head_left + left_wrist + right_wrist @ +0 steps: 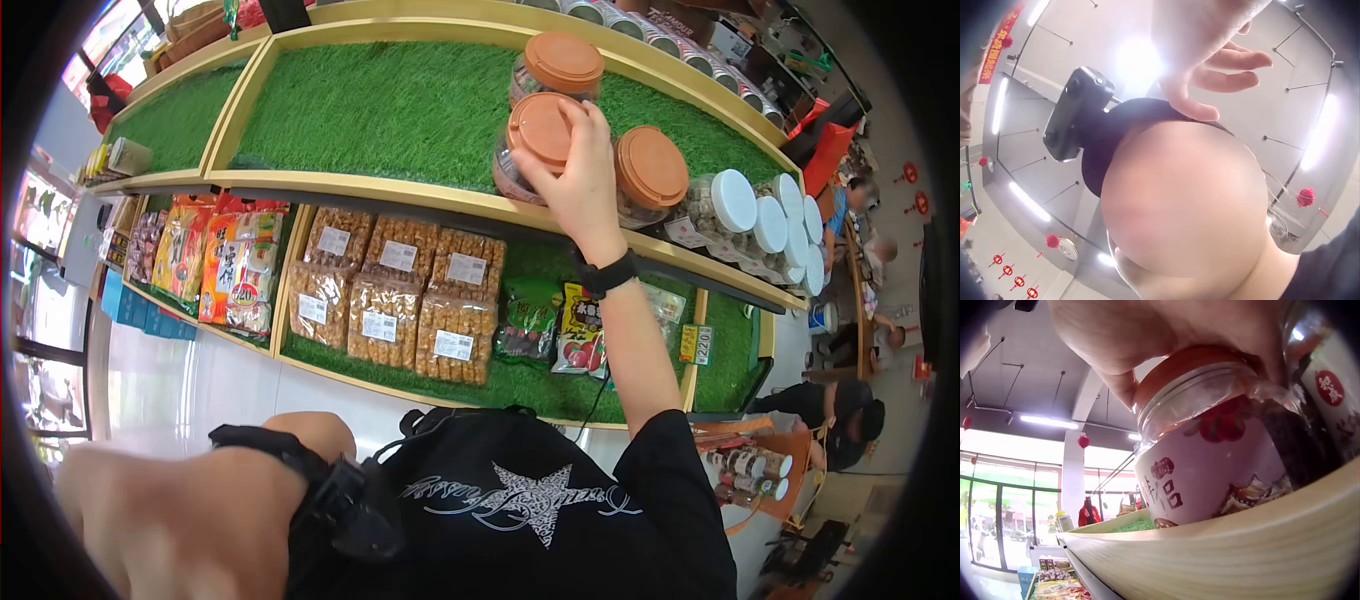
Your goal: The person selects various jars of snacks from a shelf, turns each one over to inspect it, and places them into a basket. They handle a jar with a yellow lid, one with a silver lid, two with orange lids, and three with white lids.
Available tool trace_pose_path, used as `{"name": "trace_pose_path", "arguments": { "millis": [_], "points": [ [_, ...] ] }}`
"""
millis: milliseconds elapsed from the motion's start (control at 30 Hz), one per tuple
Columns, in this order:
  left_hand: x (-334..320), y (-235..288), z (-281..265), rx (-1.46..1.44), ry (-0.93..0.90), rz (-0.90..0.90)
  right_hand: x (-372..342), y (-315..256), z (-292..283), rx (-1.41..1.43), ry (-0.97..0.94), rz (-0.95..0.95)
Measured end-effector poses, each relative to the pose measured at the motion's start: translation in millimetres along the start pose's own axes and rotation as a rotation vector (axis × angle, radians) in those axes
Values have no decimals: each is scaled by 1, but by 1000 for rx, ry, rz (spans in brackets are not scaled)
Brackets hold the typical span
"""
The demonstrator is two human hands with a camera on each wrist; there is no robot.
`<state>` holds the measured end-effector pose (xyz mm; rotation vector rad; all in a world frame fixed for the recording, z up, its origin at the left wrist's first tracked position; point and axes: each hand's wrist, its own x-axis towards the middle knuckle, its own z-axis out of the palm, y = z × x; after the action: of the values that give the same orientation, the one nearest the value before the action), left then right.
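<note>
My right hand grips the orange lid of a clear plastic jar on the upper shelf, thumb on one side and fingers over the other. In the right wrist view the same jar, with a pink label, stands upright just behind the wooden shelf edge. Two more orange-lidded jars flank it, one behind and one to the right. My left hand is raised close to the head camera and blurred. In the left wrist view its fingers are loosely spread beside the head, holding nothing.
White-lidded jars line the shelf to the right. On the lower shelf sit packaged brown snacks and bagged goods. A wooden lip runs along the upper shelf, lined with green turf. People are at the far right.
</note>
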<state>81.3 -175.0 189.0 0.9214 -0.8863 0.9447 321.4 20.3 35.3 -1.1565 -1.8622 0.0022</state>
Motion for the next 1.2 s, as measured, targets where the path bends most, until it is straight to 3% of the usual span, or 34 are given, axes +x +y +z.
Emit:
{"name": "trace_pose_path", "arguments": {
  "millis": [33, 67, 100, 133, 200, 233, 300, 367, 467, 567, 767, 833, 900, 1000, 1100, 1200],
  "points": [
    [9, -2, -8, 80, -34, 21, -2, -2, -2, 0, -22, -11],
    [11, -15, -32, 31, -73, 162, -2, -3, -5, 0, -43, -23],
    [6, -39, -56, 106, -30, 526, -2, -4, -6, -4, -28, -29],
    [-4, -39, -64, 296, 393, 439, -3, -3, -6, 11, -33, -31],
    [-35, -25, -133, 452, 561, 40, -7, -4, -5, 40, -2, 33],
    [-46, -29, -157, 761, 804, -158, -9, -2, -5, 36, 13, 23],
    [-63, -44, -207, 1273, 1016, -401, -10, 2, -5, 225, -1, 81],
    [-92, -54, -241, 1570, 1000, -574, -11, 4, -9, 285, -22, 98],
    [-120, -65, -280, 1886, 726, -675, -14, 6, -16, 320, -54, 95],
    [-91, -79, -256, 1663, 686, -500, -17, 4, -19, 321, -82, 83],
    [-79, -72, -238, 1798, 661, -531, -19, -25, -38, 300, -90, 88],
    [-74, -73, -224, 1924, 593, -370, -22, -35, -46, 300, -3, -10],
    [-63, -75, -201, 1931, 644, -335, -26, -52, -65, 351, 7, -1],
    [-53, -78, -167, 1929, 569, -323, -37, -74, -100, 248, 47, -29],
    [-45, -90, -134, 1908, 491, -393, -61, -93, -123, 462, 70, 99],
    [-56, -111, -118, 1705, 559, -539, -86, -104, -148, 285, 24, 163]
  ]
}}
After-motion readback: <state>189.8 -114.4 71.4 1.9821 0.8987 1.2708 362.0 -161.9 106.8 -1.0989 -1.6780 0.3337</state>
